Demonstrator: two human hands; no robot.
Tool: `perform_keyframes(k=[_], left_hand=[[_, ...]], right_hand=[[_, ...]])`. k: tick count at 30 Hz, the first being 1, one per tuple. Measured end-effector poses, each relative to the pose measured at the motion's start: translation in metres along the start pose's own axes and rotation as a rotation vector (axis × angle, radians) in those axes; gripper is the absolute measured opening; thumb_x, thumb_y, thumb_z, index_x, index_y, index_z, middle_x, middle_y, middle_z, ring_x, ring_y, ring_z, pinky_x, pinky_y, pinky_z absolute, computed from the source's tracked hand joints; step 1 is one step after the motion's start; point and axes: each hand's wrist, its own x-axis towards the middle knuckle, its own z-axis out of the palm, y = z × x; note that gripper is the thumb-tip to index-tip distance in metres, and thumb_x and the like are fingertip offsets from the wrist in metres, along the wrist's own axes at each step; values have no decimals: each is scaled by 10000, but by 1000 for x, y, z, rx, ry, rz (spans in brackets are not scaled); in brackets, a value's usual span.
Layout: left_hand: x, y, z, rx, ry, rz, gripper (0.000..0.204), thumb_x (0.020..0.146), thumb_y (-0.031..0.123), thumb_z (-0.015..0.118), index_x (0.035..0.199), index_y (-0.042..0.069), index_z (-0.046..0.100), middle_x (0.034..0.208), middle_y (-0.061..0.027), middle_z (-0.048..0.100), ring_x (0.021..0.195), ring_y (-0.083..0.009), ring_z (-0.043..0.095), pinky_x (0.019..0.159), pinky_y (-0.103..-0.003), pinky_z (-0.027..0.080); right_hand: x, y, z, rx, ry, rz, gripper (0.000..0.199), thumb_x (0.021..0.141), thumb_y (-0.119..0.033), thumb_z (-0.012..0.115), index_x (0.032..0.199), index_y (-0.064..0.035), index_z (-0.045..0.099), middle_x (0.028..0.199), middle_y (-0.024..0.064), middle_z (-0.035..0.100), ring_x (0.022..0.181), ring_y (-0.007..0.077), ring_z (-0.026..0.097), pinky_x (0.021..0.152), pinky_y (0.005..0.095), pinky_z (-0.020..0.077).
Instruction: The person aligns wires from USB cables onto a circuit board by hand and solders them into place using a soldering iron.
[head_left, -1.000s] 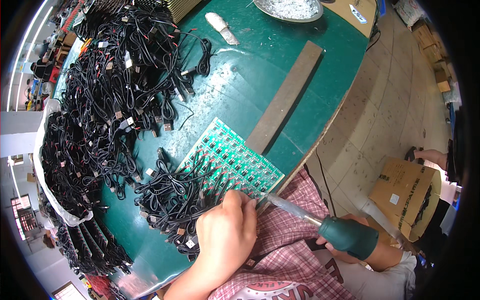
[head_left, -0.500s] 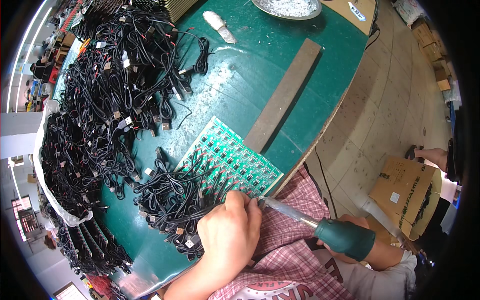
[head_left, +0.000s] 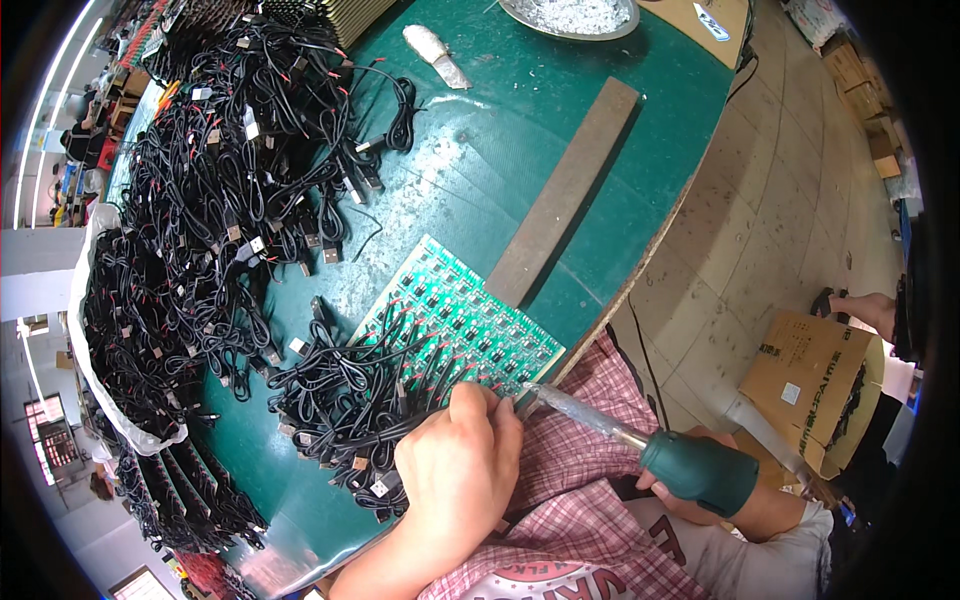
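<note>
— Barely a shift since a moment ago: your left hand (head_left: 455,480) stays planted at the near edge of the green circuit board panel (head_left: 460,325), and the soldering iron (head_left: 640,445) keeps its tip at that same corner.

— Right, and your right hand (head_left: 700,490) is wrapped firmly around the iron's green handle, tip angled in from the right towards your left fingertips.

— Left fingers look pinched together at the board's edge, right where the black cables (head_left: 350,400) run onto it. Whether they're gripping a single wire end I can't tell; your knuckles hide it.

— That board lies flat on the green table (head_left: 520,150), near edge just in front of your checked shirt (head_left: 590,470), with the cable bundle fanned off its left side.

— For a clean joint, I'd say keep that left hand braced on the table so the wire can't wander, and touch the tip to pad and wire together.

— And keep your fingertips back from the hot tip; they're very close.

— Also mind the loose cable pile (head_left: 220,180) well off to the left.
</note>
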Motion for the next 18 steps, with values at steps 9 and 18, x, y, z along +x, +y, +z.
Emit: perform_keyframes(k=[9, 18], left_hand=[[-17, -2, -8, 120, 34, 179, 131, 878, 97, 736, 949, 47, 638, 758, -134, 664, 676, -318, 674, 571, -452, 512], [-11, -8, -8, 90, 108, 184, 190, 838, 110, 770, 985, 53, 665, 796, -105, 654, 695, -315, 628, 647, -406, 516]], right_hand=[[41, -43, -22, 370, 127, 121, 182, 853, -41, 684, 1032, -60, 713, 869, -4, 746, 738, 145, 663, 637, 306, 532], [36, -45, -15, 544, 73, 155, 165, 894, -46, 672, 1052, 1, 669, 882, 85, 719, 722, 143, 701, 615, 287, 535]])
